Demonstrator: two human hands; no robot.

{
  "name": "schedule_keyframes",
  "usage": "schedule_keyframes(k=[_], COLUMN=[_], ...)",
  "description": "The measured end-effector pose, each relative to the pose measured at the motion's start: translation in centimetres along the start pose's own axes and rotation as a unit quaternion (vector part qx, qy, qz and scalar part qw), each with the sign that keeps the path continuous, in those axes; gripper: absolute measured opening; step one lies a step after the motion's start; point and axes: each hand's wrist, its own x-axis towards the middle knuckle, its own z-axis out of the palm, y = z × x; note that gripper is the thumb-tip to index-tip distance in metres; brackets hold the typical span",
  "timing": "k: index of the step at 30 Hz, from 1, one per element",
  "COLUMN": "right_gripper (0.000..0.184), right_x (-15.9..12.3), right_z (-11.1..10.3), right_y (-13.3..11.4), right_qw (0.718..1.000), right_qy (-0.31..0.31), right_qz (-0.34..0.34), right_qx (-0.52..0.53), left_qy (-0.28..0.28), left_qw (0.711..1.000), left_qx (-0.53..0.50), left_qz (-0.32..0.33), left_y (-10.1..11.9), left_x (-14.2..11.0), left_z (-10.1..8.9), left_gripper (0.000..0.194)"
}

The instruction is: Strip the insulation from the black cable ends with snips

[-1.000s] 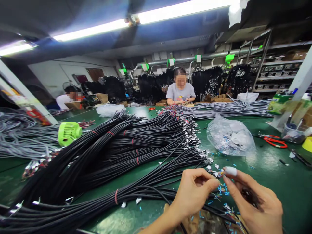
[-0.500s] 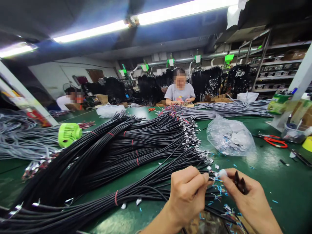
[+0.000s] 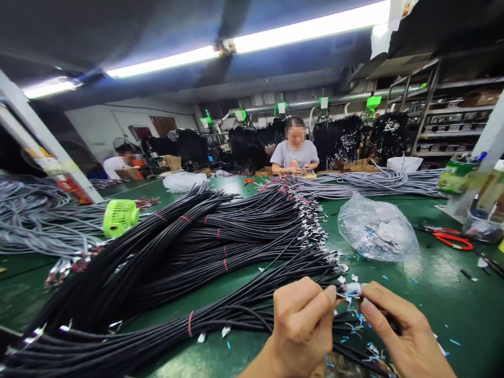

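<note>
My left hand (image 3: 301,320) is closed, thumb and index finger pinching a black cable near its stripped end. Thin coloured wires and a white wrap (image 3: 353,288) stick out of that end. On the right, my right hand (image 3: 397,323) has its thumb and index fingertips at the white wrap. A dark two-pronged tool is held inside this hand, now mostly hidden by the fingers. Bundles of black cables (image 3: 165,273), tied with red bands, lie to the left of my hands. Blue wire scraps (image 3: 359,316) and white bits are scattered beneath and around the fingers.
A clear plastic bag of scraps (image 3: 378,228) lies beyond my right hand, with red-handled pliers (image 3: 452,239) to its right. A green fan-like object (image 3: 120,217) stands at left. Grey cables (image 3: 374,181) lie across the back, where a co-worker (image 3: 296,149) sits.
My right hand has moved left, its fingertips now at the cable end beside my left hand. The dark tool's tips have dropped out of sight behind the fingers. The view has shifted slightly.
</note>
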Motion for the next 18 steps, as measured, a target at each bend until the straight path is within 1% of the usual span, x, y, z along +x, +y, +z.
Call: schedule_keyframes(k=[6, 11, 14, 18], right_gripper=[0.033, 0.035, 0.034, 0.034], right_x=[-0.05, 0.07, 0.03, 0.12], right_z=[-0.07, 0.04, 0.0, 0.04], right_y=[0.29, -0.09, -0.35, -0.52], right_qw=[0.999, 1.0, 0.999, 1.0], right_qy=[-0.033, -0.023, -0.028, 0.011], right_qz=[-0.01, 0.007, 0.015, 0.013], right_qx=[-0.017, 0.014, 0.018, 0.015], left_qy=[-0.016, -0.007, -0.009, -0.01], left_qw=[1.0, 0.999, 0.998, 0.997], left_qx=[0.009, 0.033, 0.047, 0.067], left_qz=[0.0, 0.025, 0.038, 0.04], left_y=[-0.04, -0.05, -0.04, 0.05], left_x=[-0.01, -0.12, -0.37, -0.79], left_z=[-0.01, 0.05, 0.11, 0.26], left_gripper=[0.015, 0.016, 0.015, 0.014])
